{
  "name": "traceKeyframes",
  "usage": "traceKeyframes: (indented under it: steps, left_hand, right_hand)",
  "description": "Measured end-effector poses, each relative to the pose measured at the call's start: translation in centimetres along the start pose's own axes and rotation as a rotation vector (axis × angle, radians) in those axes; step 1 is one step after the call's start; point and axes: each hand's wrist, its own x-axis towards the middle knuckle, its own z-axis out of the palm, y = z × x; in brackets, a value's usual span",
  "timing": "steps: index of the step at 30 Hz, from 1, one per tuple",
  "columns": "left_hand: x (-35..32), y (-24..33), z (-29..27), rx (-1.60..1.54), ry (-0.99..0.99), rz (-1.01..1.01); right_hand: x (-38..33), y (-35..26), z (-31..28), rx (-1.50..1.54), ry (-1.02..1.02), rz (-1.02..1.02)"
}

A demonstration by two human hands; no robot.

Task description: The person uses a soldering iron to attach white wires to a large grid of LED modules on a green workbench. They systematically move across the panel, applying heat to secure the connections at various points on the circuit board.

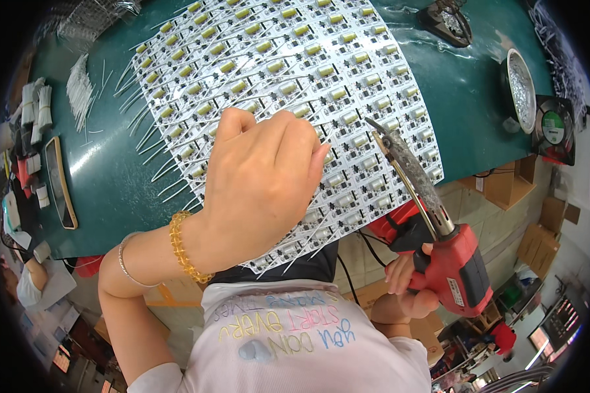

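A large white panel of many small circuit boards (pixel 403 108) covers the middle of the table, each board bearing a yellow-green cylindrical component. Thin white wires (pixel 137 111) lie across its left part and stick out past that edge. Over the panel's centre is my left hand (pixel 262 170), its fingers curled into a closed grip; whatever is in them is hidden beneath. My right hand (pixel 410 288) grips the handle of a red and black soldering gun (pixel 459 278). The gun's tip points up and left over the panel's right part, near my left fingers but apart from them.
On the green table (pixel 111 216), loose white wires (pixel 80 95) and a phone (pixel 60 183) lie at the left. A dark holder with silvery scraps (pixel 446 25), a metal bowl (pixel 521 90) and a square black fan (pixel 552 130) stand at the right. Cardboard boxes (pixel 541 242) sit beyond.
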Motion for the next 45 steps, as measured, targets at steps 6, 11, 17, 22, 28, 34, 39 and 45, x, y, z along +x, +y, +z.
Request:
traceKeyframes:
  steps: [6, 11, 17, 22, 28, 34, 39, 45]
  left_hand:
    - [-0.4, -0.6, 0.3, -0.024, 0.074, 0.018]
    - [-0.4, -0.7, 0.6, -0.047, 0.073, 0.022]
    - [-0.5, -0.9, 0.5, -0.025, 0.050, 0.030]
    - [-0.5, -1.0, 0.5, -0.024, 0.045, 0.035]
    - [-0.5, -0.9, 0.5, -0.040, 0.057, 0.031]
    - [-0.5, -0.9, 0.5, -0.046, 0.054, 0.027]
    - [-0.5, -0.9, 0.4, -0.028, 0.051, 0.028]
    - [0.1, -1.4, -1.3, 0.011, 0.105, 0.164]
  right_hand:
    - [-0.6, -1.9, 1.4, -0.200, 0.139, 0.245]
    - [-1.4, -2.1, 2.4, -0.232, 0.286, 0.331]
    - [-3.5, -2.0, 3.2, -0.077, 0.576, 0.418]
    - [-5.4, -2.3, 2.8, -0.073, 0.588, 0.558]
    - [-4.7, -2.9, 3.2, -0.118, 0.691, 0.641]
    - [-4.3, -3.0, 3.1, -0.368, 0.570, 0.572]
    - [-4.3, -3.0, 3.7, -0.036, 0.703, 0.568]
    - [-2.6, -2.1, 2.1, -0.221, 0.334, 0.265]
